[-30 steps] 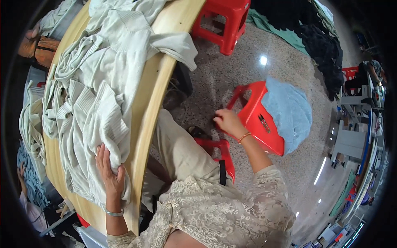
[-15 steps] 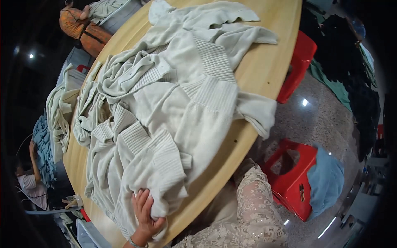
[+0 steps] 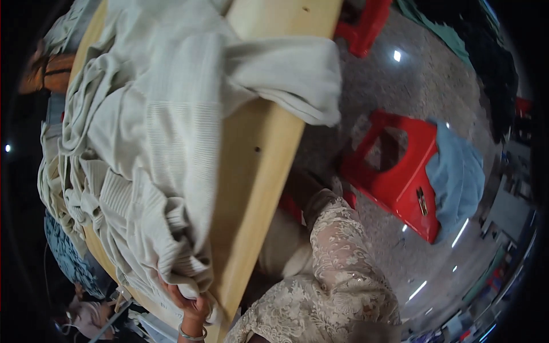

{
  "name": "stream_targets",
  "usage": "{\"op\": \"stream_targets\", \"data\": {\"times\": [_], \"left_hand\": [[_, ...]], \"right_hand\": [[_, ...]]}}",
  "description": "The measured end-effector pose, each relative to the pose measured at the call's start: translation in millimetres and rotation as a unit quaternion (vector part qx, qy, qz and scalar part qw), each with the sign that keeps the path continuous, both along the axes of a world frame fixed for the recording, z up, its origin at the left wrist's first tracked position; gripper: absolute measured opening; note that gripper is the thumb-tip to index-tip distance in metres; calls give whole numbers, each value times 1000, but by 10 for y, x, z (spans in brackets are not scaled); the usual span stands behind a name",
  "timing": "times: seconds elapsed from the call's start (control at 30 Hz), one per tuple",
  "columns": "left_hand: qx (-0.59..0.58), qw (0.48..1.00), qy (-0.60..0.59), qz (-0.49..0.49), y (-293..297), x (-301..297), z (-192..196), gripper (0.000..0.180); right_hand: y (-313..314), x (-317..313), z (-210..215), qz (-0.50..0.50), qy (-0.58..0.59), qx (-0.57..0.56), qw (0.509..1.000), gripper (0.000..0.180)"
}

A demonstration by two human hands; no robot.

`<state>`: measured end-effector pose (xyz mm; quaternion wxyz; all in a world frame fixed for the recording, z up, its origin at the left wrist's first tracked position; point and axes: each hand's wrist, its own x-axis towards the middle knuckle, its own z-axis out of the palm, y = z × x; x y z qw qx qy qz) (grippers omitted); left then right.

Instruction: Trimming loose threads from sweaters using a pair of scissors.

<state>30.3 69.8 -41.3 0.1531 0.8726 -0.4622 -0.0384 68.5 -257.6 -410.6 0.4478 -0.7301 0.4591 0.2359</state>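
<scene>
Several off-white knitted sweaters [image 3: 114, 114] with ribbed bands lie in a loose pile on a pale wooden table [image 3: 246, 188]. My left hand [image 3: 191, 303], with a bangle at its wrist, is at the pile's near end. Its fingers are curled into the folds of a sweater [image 3: 171, 246] and partly covered by them. One sleeve [image 3: 303, 80] hangs over the table's right edge. My right arm, in a lace sleeve [image 3: 343, 234], reaches down beside the table edge. The right hand is hidden there in shadow.
Right of the table stands a red plastic stool [image 3: 394, 171] with a blue cloth [image 3: 457, 177] and a small metal tool [image 3: 422, 201] on it. Another red stool [image 3: 366, 26] is farther off. Dark and green cloth [image 3: 474, 51] is heaped at the far right. People sit at the left.
The view has shifted down and right, so the pile sits farther left. My left hand stays at the pile's near end, its fingers now deeper in the folds. The sleeve still hangs over the edge.
</scene>
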Motion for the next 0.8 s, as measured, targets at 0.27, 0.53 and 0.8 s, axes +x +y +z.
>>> {"op": "stream_targets", "data": {"times": [0.27,0.53,0.8], "left_hand": [[-13,1000,-10,-9,72,106,-33,74],[-99,994,40,37,39,207,-152,54],[-84,994,62,23,55,292,-151,63]], "right_hand": [[52,-683,330,13,-349,-68,934,39],[268,-982,819,-125,-464,-36,876,36],[434,-1407,653,-158,-445,28,881,37]]}}
